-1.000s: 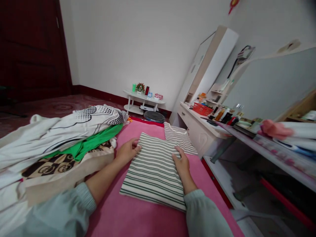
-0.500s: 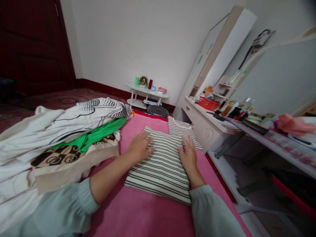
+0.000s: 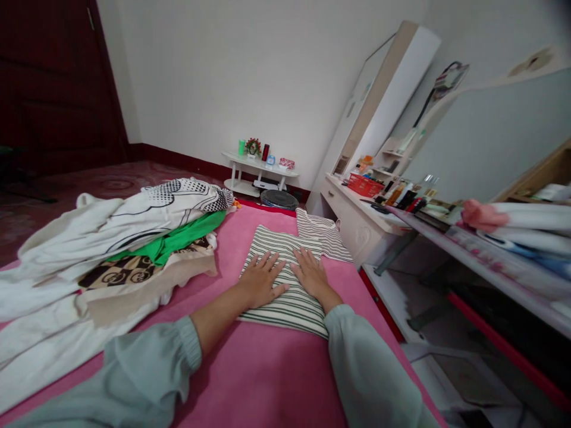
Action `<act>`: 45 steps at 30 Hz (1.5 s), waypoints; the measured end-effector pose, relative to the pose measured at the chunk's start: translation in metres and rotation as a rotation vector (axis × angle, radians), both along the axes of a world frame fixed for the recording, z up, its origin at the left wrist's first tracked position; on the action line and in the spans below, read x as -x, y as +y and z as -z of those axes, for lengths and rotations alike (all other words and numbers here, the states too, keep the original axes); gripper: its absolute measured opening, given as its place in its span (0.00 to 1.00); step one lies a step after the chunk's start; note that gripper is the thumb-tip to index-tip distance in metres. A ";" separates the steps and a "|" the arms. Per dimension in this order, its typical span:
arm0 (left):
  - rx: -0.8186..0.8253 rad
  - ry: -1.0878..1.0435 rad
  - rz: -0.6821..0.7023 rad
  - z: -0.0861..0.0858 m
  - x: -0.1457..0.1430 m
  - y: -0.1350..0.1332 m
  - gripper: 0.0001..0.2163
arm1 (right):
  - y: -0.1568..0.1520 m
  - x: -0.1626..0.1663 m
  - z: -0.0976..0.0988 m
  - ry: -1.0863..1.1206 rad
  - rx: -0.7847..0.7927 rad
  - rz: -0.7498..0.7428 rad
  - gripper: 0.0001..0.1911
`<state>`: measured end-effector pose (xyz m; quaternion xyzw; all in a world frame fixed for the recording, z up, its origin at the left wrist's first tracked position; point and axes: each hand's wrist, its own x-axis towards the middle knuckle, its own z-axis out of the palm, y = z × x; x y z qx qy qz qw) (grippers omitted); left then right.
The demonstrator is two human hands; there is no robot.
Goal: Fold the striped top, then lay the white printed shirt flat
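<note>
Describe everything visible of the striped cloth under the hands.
The striped cloth is off-white with narrow dark stripes, greenish towards the near edge. It looks like soft, woven or knit fabric, probably folded, in a roughly four-sided shape; no collar or sleeve can be made out. It lies flat on the pink cover, its far right part meeting or overlapping another striped garment. The left hand and right hand rest on it palm down, hiding part of its middle.

Red basket (image 3: 364, 185) on dresser (image 3: 345, 209), white table (image 3: 256, 163), dark door (image 3: 53, 89)
</note>
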<state>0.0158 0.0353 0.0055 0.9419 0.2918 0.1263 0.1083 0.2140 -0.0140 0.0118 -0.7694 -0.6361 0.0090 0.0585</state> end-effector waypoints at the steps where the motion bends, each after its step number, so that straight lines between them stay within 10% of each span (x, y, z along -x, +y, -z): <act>1: -0.004 -0.003 0.003 0.000 0.002 -0.002 0.33 | -0.002 0.000 0.000 0.000 0.009 0.007 0.31; 24: 0.000 0.006 -0.084 0.011 0.084 -0.064 0.29 | -0.102 0.028 0.004 0.105 0.054 0.237 0.32; 30: -0.020 -0.056 -0.086 0.014 0.098 -0.075 0.30 | -0.121 0.040 0.007 0.056 -0.158 0.246 0.33; 35: -0.008 -0.238 -0.052 0.009 0.102 -0.070 0.24 | -0.132 0.065 -0.007 -0.076 -0.462 -0.109 0.33; 39: 0.012 -0.358 -0.133 0.002 0.103 -0.066 0.17 | -0.130 0.080 -0.012 -0.040 -0.223 -0.365 0.31; 45: -0.023 -0.277 -0.592 -0.011 0.099 -0.072 0.23 | -0.124 0.078 -0.006 0.082 -0.111 -0.328 0.28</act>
